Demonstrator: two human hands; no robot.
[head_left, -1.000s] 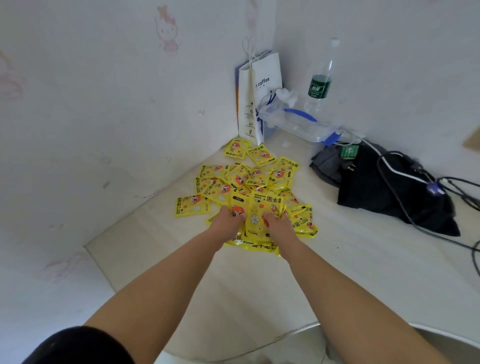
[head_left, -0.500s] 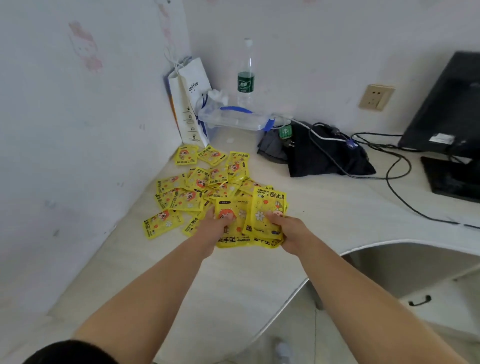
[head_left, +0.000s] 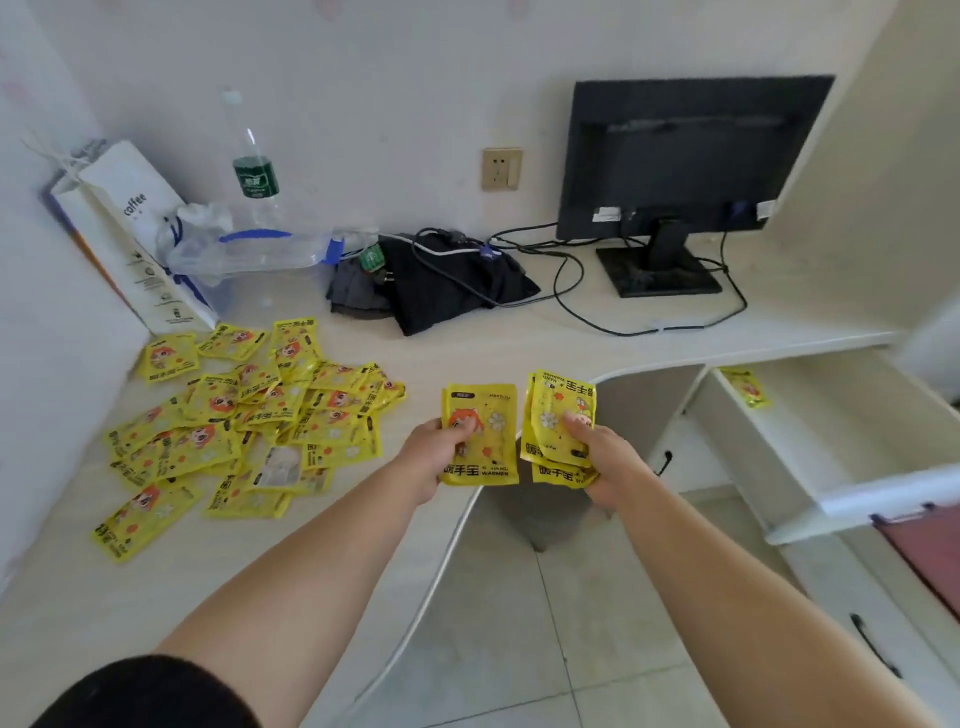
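Observation:
A heap of several yellow hand-warmer packets (head_left: 249, 421) lies on the pale desk (head_left: 260, 571) at the left. My left hand (head_left: 434, 457) grips a yellow packet (head_left: 488, 441) held up over the desk's curved front edge. To its right, my right hand (head_left: 605, 462) grips a small stack of the same yellow packets (head_left: 558, 415), thumb on top. Both hands are lifted off the desk, side by side. One more yellow packet (head_left: 745, 387) lies in the open white drawer (head_left: 810, 452) on the right.
A white coffee paper bag (head_left: 130, 234), a water bottle (head_left: 254, 171) and a clear plastic box (head_left: 249, 254) stand in the back left corner. Black cloth with cables (head_left: 447, 280) lies mid-desk. A black monitor (head_left: 685, 156) stands at the back right. A grey bin (head_left: 540, 514) sits below my hands.
Both hands have lifted packets off the heap and carried them right, past the desk's edge. My view has swung right, bringing the monitor and the open drawer into sight.

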